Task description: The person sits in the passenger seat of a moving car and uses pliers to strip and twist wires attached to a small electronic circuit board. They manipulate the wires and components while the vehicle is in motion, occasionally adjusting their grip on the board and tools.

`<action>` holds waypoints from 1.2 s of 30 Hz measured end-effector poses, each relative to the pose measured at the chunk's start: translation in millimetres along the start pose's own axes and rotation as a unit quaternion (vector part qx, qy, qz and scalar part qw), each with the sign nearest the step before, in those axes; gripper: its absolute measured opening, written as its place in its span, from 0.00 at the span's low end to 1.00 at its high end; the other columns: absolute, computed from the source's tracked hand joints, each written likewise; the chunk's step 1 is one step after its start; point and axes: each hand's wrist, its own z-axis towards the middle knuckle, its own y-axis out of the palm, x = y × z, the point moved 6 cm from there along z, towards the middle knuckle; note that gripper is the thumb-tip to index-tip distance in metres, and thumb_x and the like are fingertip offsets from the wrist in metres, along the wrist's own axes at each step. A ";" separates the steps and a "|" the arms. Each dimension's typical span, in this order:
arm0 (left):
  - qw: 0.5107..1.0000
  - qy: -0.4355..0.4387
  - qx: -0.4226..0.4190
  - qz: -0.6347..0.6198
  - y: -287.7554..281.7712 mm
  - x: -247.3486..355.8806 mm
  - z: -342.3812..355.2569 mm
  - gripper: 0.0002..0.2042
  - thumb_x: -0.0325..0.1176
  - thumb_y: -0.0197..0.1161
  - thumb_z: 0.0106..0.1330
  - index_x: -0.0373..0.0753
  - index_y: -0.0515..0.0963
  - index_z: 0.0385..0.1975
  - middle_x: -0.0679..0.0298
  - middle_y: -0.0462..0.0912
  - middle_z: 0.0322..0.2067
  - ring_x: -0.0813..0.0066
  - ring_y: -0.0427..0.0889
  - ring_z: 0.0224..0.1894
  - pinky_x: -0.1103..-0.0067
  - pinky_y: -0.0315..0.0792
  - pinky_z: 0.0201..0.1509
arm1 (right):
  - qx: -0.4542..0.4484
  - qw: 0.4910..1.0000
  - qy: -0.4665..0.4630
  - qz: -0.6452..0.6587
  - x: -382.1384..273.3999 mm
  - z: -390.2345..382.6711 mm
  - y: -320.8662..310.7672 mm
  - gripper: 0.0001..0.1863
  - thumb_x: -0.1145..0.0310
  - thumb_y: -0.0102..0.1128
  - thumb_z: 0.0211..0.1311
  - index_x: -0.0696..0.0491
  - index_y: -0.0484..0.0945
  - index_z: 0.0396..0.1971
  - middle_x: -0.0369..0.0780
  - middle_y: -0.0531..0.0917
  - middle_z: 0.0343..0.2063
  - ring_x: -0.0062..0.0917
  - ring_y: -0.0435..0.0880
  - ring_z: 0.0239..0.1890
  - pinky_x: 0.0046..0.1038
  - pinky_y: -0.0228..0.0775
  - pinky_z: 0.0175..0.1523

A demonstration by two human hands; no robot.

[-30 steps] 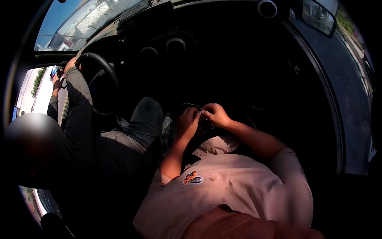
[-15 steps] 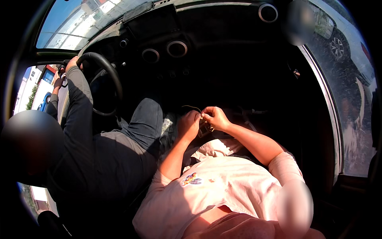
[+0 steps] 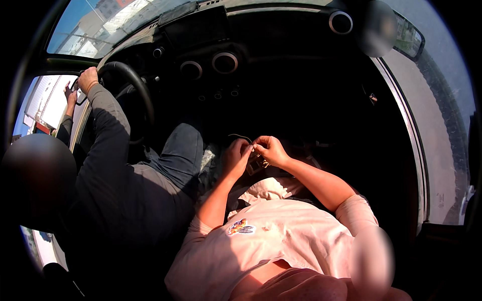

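My left hand (image 3: 236,156) and my right hand (image 3: 271,151) meet above my lap, fingertips pinched together. A thin pale wire (image 3: 239,135) curves out to the left from the top of my left fingers, which close on its end. The right thumb and forefinger press at the same spot; what lies between them is too small to make out. Just below the fingers, between the two hands, sits a small boxy device (image 3: 256,164) with brass-coloured parts. The right hand partly covers it, and its lower part lies in shadow.
On my left a person in a dark long sleeve (image 3: 108,113) holds the steering wheel (image 3: 131,80). Ahead is the dark dashboard with round vents (image 3: 224,62) and a screen (image 3: 193,29). The passenger door frame (image 3: 409,135) and its window are on my right.
Outside, the view has shifted: the silver car beside the right window is gone and pavement shows instead. The driver's hand and arm have shifted slightly. My hands stay almost in place, still pinching.
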 end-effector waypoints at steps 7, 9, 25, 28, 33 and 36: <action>0.978 0.178 -0.002 0.106 -4.3 18.7 -0.1 0.06 0.24 0.62 0.54 0.37 0.76 0.31 0.59 0.78 0.30 0.59 0.79 0.31 0.72 0.73 0.33 | -0.018 1.000 0.003 -0.017 -8.1 -2.3 2.0 0.08 0.71 0.56 0.59 0.62 0.78 0.31 0.38 0.81 0.23 0.17 0.78 0.26 0.22 0.71 0.33; 0.975 0.193 -0.014 0.105 -6.1 17.0 1.0 0.06 0.23 0.61 0.54 0.37 0.76 0.31 0.59 0.79 0.30 0.59 0.79 0.31 0.72 0.73 0.33 | -0.025 0.999 -0.002 -0.026 -10.1 -1.9 3.2 0.08 0.72 0.56 0.59 0.62 0.77 0.31 0.35 0.80 0.23 0.13 0.76 0.27 0.20 0.70 0.33; 0.951 0.279 -0.081 0.110 -22.4 13.3 0.9 0.06 0.23 0.61 0.53 0.38 0.78 0.31 0.61 0.81 0.29 0.63 0.80 0.32 0.73 0.72 0.34 | -0.046 0.997 0.055 -0.024 -8.5 -6.8 15.6 0.08 0.73 0.57 0.59 0.62 0.78 0.34 0.38 0.81 0.24 0.18 0.78 0.27 0.22 0.71 0.34; 0.952 0.272 -0.091 0.104 -22.6 15.9 0.3 0.04 0.25 0.62 0.53 0.38 0.78 0.29 0.62 0.81 0.28 0.63 0.80 0.31 0.73 0.72 0.33 | -0.050 0.997 0.052 -0.034 -9.8 -8.1 16.9 0.07 0.73 0.56 0.60 0.61 0.77 0.34 0.35 0.79 0.23 0.15 0.75 0.25 0.19 0.68 0.31; 0.952 0.271 -0.090 0.110 -16.3 22.7 3.3 0.04 0.26 0.64 0.52 0.37 0.77 0.27 0.62 0.79 0.26 0.62 0.79 0.29 0.73 0.71 0.33 | -0.044 0.997 0.038 -0.045 0.3 -5.7 10.5 0.08 0.73 0.57 0.58 0.62 0.78 0.34 0.40 0.82 0.24 0.20 0.80 0.27 0.23 0.71 0.34; 0.960 0.248 -0.081 0.103 -14.1 19.3 7.5 0.04 0.27 0.64 0.53 0.37 0.77 0.26 0.62 0.78 0.25 0.62 0.78 0.28 0.73 0.71 0.30 | -0.048 0.998 0.043 -0.027 -6.7 -6.1 9.0 0.08 0.73 0.57 0.59 0.62 0.77 0.34 0.40 0.82 0.24 0.20 0.80 0.27 0.23 0.71 0.33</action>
